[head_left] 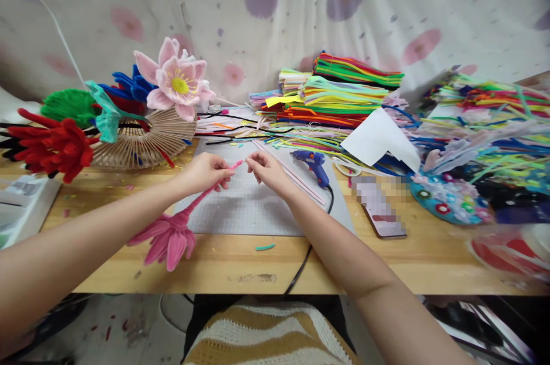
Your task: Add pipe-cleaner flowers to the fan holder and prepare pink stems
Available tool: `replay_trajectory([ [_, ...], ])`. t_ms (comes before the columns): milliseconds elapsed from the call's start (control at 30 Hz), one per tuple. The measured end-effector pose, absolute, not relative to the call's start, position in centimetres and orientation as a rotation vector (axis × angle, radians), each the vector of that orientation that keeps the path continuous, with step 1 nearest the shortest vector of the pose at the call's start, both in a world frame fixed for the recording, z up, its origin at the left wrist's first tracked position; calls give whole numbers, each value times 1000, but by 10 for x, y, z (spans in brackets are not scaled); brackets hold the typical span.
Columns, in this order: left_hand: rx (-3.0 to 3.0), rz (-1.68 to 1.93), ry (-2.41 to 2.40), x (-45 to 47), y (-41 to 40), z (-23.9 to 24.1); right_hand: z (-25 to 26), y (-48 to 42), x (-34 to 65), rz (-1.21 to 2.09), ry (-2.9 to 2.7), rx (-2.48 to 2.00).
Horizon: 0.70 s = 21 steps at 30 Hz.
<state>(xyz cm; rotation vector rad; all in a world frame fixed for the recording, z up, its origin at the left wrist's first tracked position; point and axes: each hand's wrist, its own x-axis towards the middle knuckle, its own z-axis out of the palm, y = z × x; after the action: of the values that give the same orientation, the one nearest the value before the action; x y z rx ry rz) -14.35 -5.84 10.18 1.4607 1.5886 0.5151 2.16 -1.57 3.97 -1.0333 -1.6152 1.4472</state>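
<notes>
My left hand (207, 172) is closed round the pink stem of a pipe-cleaner flower (168, 234), whose petals hang over the table's front edge. The stem's tip pokes out past my fingers toward my right hand (267, 169). That hand is pinched, its fingertips almost touching the stem tip; what they hold, if anything, is too small to see. Both hands hover over a grey cutting mat (253, 204).
A blue glue gun (317, 165) lies on the mat's right side, its cord running off the table. Stacks of coloured pipe cleaners (339, 93) fill the back and right. Finished flowers and a wooden basket (148, 136) stand left. A phone (380, 207) lies right.
</notes>
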Motion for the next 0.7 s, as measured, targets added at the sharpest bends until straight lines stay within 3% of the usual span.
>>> replay_trajectory([
  [400, 1402, 527, 1640, -133, -59, 92, 51, -18, 18, 1465, -1596, -1178],
  [700, 1512, 471, 1728, -135, -59, 87, 57, -18, 16, 1674, -1422, -1191],
])
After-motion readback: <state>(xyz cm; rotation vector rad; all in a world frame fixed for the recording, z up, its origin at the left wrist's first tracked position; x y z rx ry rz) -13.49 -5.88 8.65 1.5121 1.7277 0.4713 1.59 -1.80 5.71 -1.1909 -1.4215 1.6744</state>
